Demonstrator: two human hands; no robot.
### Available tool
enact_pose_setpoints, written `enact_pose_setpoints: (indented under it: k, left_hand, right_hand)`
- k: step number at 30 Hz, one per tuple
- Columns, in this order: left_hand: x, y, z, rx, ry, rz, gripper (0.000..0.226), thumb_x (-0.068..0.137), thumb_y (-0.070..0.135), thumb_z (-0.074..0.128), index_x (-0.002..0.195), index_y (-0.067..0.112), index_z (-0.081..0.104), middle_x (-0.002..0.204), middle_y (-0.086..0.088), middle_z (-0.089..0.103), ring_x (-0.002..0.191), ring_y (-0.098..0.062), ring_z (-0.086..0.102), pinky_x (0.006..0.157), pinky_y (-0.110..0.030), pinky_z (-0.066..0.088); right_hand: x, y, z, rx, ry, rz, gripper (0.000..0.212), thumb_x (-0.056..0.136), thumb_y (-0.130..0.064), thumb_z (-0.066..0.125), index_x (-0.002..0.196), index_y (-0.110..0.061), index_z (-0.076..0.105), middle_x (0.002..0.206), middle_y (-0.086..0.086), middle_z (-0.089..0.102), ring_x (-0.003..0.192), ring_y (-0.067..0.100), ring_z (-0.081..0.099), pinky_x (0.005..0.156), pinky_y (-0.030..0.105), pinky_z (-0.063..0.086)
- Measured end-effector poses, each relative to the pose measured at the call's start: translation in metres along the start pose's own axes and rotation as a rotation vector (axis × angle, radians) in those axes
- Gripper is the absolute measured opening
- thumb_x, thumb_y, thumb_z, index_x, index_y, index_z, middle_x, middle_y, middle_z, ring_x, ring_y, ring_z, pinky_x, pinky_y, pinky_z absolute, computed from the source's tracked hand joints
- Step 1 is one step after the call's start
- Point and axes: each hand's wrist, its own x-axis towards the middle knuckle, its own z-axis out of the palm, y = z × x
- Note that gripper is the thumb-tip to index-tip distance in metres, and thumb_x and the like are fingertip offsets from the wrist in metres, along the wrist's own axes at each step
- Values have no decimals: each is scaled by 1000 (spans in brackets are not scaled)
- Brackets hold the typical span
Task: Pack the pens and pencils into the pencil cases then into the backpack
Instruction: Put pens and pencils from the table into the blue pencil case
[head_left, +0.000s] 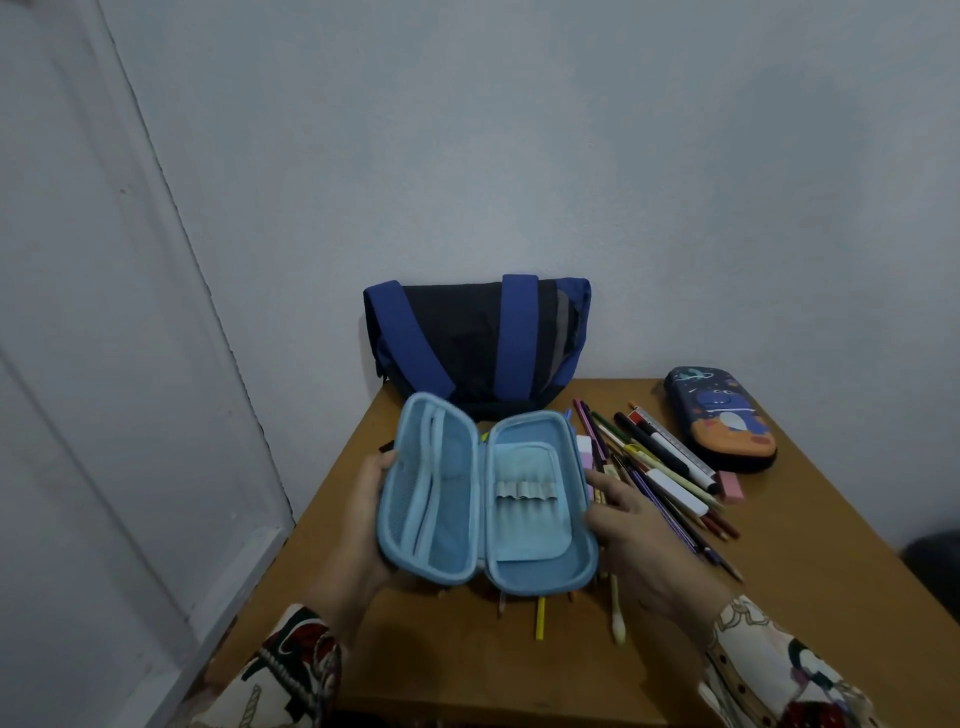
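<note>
You hold the light blue pencil case (485, 496) spread open above the wooden table (810, 571), its two halves facing you. Your left hand (363, 519) grips the left half from outside, thumb curled over the rim. Your right hand (631, 530) holds the right half along its outer edge, fingers wrapped behind it. Inside, the left half shows a mesh pocket and the right half a flap with a row of elastic loops; no pens sit in it.

The open case hangs over part of the pile of pens and pencils (660, 467), so you only see the ends of a few sticking out beneath its near edge, among them a yellow pencil (540, 618). The rest of the pile fans out on the table to the right of your right hand. A pink eraser (730, 486) lies at the pile's far side, beside the second pencil case (722, 418), dark blue with a space print and zipped closed. The backpack (475, 343), black with blue straps, leans against the wall behind the open case.
</note>
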Motion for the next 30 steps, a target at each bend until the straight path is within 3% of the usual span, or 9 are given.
enact_pose_setpoints:
  k: [3,5,9,13,15,21,24,27,30]
  left_hand:
    - [-1,-8,-23,-32,24,9,26,85,39,55,81,15,62,75,-8,59,68,-24,57,69,-36,46]
    - [-4,-13,-33,-51,55,-27,23,81,38,58,80,16,61,76,-6,55,70,-23,53,70,-36,44]
    - [-4,-23,-39,18,86,24,32,97,34,45,72,18,57,66,-2,53,62,-17,52,65,-34,44]
    - [0,-23,-44,12,101,52,34,97,38,45,75,20,63,74,-2,58,68,-18,58,69,-35,48]
    - [3,-24,-45,26,94,49,35,99,37,43,78,19,65,75,-3,63,67,-18,63,65,-34,53]
    - [6,-25,-44,63,66,18,35,102,32,38,96,11,65,78,-6,72,68,-19,71,55,-29,57]
    - [8,-25,-45,127,83,17,33,100,29,42,101,7,66,86,-12,71,73,-22,71,58,-32,58]
    - [7,-27,-40,236,129,87,29,101,17,40,95,5,65,73,-7,72,65,-17,70,54,-29,55]
    - [5,-25,-35,316,172,128,26,100,9,41,106,10,66,80,-5,74,72,-19,70,57,-29,56]
  right_hand:
    - [-2,7,3,5,16,30,41,91,7,48,117,-24,57,99,14,74,86,32,72,66,38,60]
    - [0,16,4,-74,41,44,41,91,4,52,125,-20,55,104,15,72,90,32,71,73,41,60]
    - [3,23,6,-388,136,-24,52,89,-6,59,138,-19,50,110,2,69,94,21,70,82,47,58]
    - [1,18,12,-645,216,-106,46,90,-6,58,135,-14,54,99,-16,58,86,-1,56,68,11,50]
    - [0,15,12,-747,252,-148,42,90,-6,58,131,-12,57,92,-17,52,81,-3,52,58,5,42]
    - [3,12,8,-816,268,-154,41,88,-5,59,129,-11,59,101,0,58,82,4,52,62,8,42]
    - [5,9,3,-811,279,-133,42,87,-7,60,129,-13,58,102,-5,58,86,4,54,66,13,44]
    - [9,9,-2,-794,306,-127,41,86,-6,61,125,-15,61,104,-4,60,86,4,54,65,16,44]
    - [12,11,-5,-792,311,-125,39,86,-10,61,125,-18,62,107,-2,60,90,8,57,67,22,46]
